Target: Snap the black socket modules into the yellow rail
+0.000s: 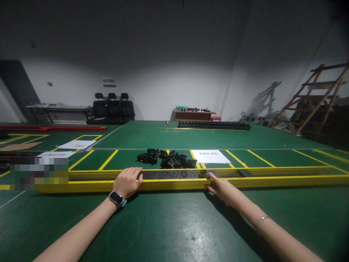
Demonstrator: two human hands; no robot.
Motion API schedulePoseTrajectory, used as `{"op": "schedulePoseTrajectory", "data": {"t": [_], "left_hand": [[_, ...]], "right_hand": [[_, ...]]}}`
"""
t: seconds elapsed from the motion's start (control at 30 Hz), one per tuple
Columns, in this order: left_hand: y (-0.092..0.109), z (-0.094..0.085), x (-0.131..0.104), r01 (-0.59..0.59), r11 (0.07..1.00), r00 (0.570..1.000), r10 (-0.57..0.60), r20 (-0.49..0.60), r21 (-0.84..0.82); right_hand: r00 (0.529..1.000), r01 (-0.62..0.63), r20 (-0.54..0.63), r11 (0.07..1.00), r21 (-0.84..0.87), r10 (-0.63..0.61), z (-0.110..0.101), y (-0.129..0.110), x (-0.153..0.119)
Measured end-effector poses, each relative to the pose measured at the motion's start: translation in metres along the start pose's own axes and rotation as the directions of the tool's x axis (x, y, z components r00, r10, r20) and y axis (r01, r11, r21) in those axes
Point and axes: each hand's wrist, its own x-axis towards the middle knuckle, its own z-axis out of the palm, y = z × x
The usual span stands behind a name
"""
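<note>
Palms down, left hand [127, 181] and right hand [218, 186] each hold the yellow channel [173, 185] in a half-closed grip.

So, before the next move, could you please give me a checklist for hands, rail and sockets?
1. Left hand at rail: ok, by left end of sockets.
2. Right hand at rail: ok, near the sockets' right end.
3. Sockets inside rail: ok, in a row.
4. Block against sockets: not ok, apart, beyond right hand.
5. Pile outside rail: ok, behind it.
6. Sockets fixed firmly: cannot tell.
</note>
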Motion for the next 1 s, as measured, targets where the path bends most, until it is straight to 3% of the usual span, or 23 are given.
{"op": "schedulePoseTrajectory", "data": {"t": [0.37, 0.77, 1.0], "left_hand": [[-0.001, 0.002, 0.0, -0.003, 1.0, 1.0, 0.003, -0.009, 0.002], [-0.001, 0.002, 0.0, -0.004, 1.0, 1.0, 0.004, -0.008, 0.005], [0.0, -0.001, 0.001, -0.006, 1.0, 1.0, 0.006, -0.023, 0.009]], "right_hand": [[0.992, -0.104, 0.086, 0.988, 0.11, 0.095, -0.014, 0.024, -0.003], [0.902, -0.413, 0.178, 0.906, 0.096, 0.392, -0.03, 0.044, -0.004], [0.874, -0.48, 0.162, 0.865, 0.146, 0.458, -0.034, 0.055, -0.009]]}}
